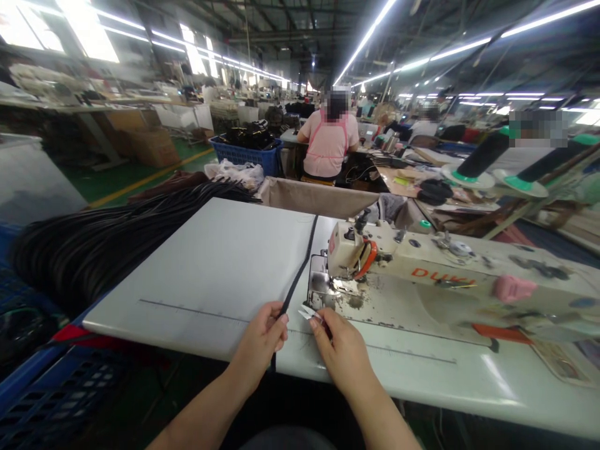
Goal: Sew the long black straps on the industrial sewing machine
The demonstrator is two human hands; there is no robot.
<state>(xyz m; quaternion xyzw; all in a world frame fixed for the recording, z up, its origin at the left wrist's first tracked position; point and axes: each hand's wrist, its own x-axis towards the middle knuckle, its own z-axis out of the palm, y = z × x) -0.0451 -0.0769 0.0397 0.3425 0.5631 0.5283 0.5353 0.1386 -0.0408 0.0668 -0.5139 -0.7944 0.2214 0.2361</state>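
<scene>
My left hand [265, 334] is closed around a narrow black strip [302, 265] near the front edge of the white table [201, 262]. From my fingers the strip runs away across the tabletop, left of the sewing machine [349, 250], and its other end hangs over the front edge. Small thread snips [309, 312] are held in my right hand [335, 340], their pointed blades apart and directed at the strip. A small gap separates the blades from my left fingers. The machine's needle area lies just beyond my right hand.
A thick bundle of black strips [94, 237] lies along the table's left side. Blue crates [51, 400] stand at lower left. Beyond the table are a fabric-lined bin [319, 195] and a seated person in pink [328, 144]. Thread cones [482, 153] rise at right.
</scene>
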